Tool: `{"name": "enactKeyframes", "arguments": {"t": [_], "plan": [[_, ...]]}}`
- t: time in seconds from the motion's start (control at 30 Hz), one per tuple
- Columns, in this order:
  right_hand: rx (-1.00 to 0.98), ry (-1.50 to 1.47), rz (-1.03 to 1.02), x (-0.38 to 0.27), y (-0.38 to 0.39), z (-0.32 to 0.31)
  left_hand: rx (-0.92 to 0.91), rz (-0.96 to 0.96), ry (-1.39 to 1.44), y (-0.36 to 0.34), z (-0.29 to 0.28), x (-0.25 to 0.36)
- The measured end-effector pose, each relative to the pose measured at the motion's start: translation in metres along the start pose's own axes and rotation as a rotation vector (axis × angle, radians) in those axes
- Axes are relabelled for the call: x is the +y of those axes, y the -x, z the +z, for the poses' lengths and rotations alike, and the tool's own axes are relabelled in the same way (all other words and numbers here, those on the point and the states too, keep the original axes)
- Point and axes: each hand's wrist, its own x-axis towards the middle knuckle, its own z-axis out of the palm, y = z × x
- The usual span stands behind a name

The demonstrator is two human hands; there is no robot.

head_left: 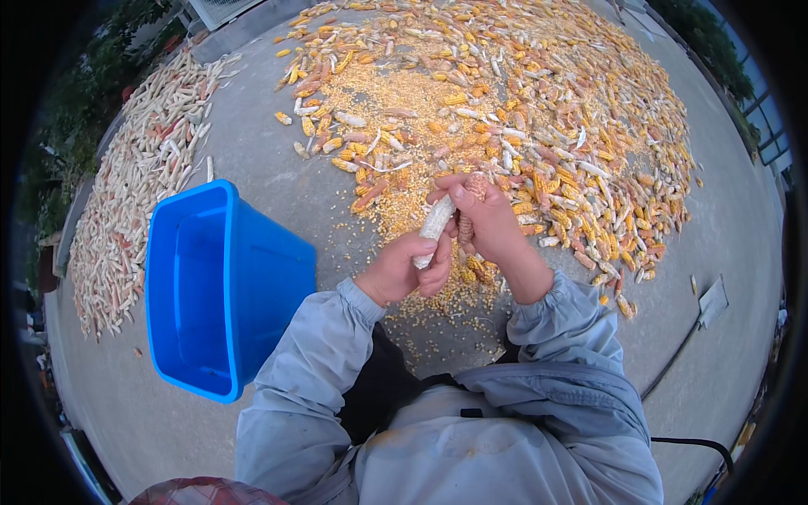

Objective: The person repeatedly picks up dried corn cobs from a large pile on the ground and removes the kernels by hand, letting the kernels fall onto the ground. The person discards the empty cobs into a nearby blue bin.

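My left hand (410,267) is closed round the lower end of a pale, whitish corn cob (434,228), which stands tilted in front of me. My right hand (491,220) grips a reddish-brown corn cob (466,225), held close against the pale one. Its fingers reach over the tops of both cobs, so part of each is hidden. Below and beyond my hands, loose yellow kernels (396,202) cover the ground. A wide heap of corn cobs (572,168), some yellow with kernels and some largely bare, spreads ahead and to the right.
A blue plastic tub (273,261) lies close by on the left, its opening facing left. Past it is a long pile of bare cobs (143,185). On the right a flat-bladed tool with a long handle (713,303) rests on the concrete floor (715,379).
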Motion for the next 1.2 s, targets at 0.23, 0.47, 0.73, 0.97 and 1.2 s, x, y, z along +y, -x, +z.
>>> {"name": "enactKeyframes", "arguments": {"t": [0.23,0.47,0.73,0.97,1.2], "plan": [[-0.046,-0.005,-0.064,0.004,-0.003,-0.014,0.026,-0.006,0.102,0.007,-0.007,0.006],[-0.044,-0.045,-0.05,0.0,-0.002,-0.011,0.126,0.01,0.103,0.007,-0.015,0.002],[-0.016,0.681,-0.301,0.003,0.009,0.009,0.325,0.293,0.282,-0.005,-0.009,0.0],[-0.018,0.722,-0.27,0.015,0.004,0.013,0.407,0.31,0.124,-0.006,-0.018,-0.004],[-0.005,0.726,-0.273,0.015,0.004,0.018,0.569,0.302,-0.04,-0.006,0.0,-0.003]]}}
